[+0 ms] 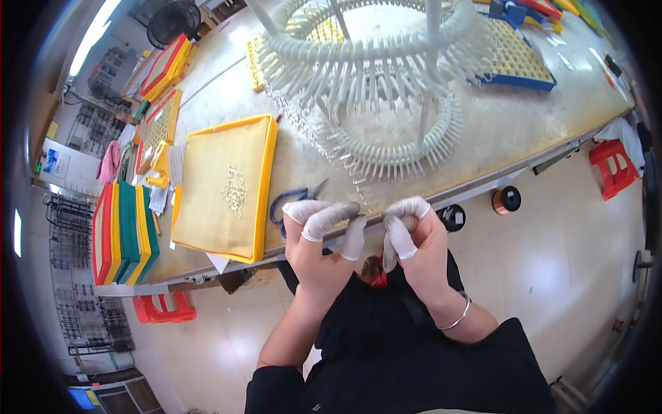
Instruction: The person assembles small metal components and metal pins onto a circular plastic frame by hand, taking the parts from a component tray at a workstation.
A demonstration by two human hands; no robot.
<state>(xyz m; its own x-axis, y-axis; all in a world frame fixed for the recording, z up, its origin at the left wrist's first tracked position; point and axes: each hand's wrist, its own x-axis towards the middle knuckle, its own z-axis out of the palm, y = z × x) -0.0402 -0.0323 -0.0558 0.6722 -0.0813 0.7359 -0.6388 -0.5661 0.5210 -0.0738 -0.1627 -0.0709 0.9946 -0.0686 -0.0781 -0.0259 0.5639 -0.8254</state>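
While left hand (pixel 318 250) and right hand (pixel 422 250) stand just apart, grips indeterminable, fine fingertip work appears in hand; next move likely needs steadiness.

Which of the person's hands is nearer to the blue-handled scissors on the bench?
Left. The left hand is right beside the handles of the blue-handled scissors; the right hand is farther off to the right, beyond the left hand.
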